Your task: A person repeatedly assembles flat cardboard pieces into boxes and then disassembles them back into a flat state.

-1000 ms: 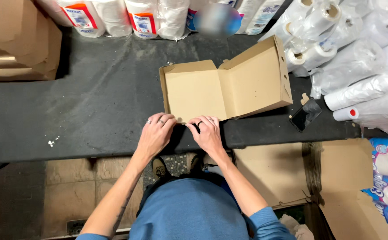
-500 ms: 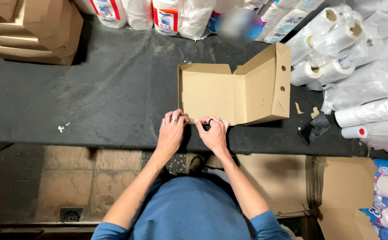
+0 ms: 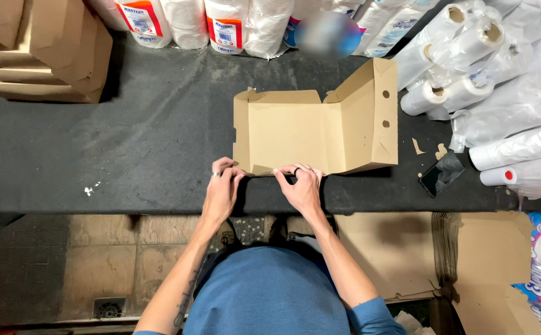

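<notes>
Broadly, a long dark worktop (image 3: 97, 142) fills the upper half of the view, with a tiled floor and flattened cardboard sheets (image 3: 382, 254) below its near edge. Along the far side stand wrapped paper rolls (image 3: 221, 25), and a heap of clear plastic-bag rolls (image 3: 487, 93) lies at the right, within reach. A stack of flat brown cardboard (image 3: 41, 56) sits at the far left corner. Near the middle rests a half-folded cardboard box (image 3: 295, 130), its base flat on the worktop and its lid standing upright on the right side, which keeps the inside open. The near wall of the box lies at the table's edge, just in front of the person. The left hand (image 3: 222, 189) pinches the box's near left corner, fingers narrowly closed on the flap. The right hand (image 3: 301, 186) presses on the same near wall, fingertips curled over its edge, probably to hold the fold. A dark phone (image 3: 441, 174) lies to the right, apart from the box.
</notes>
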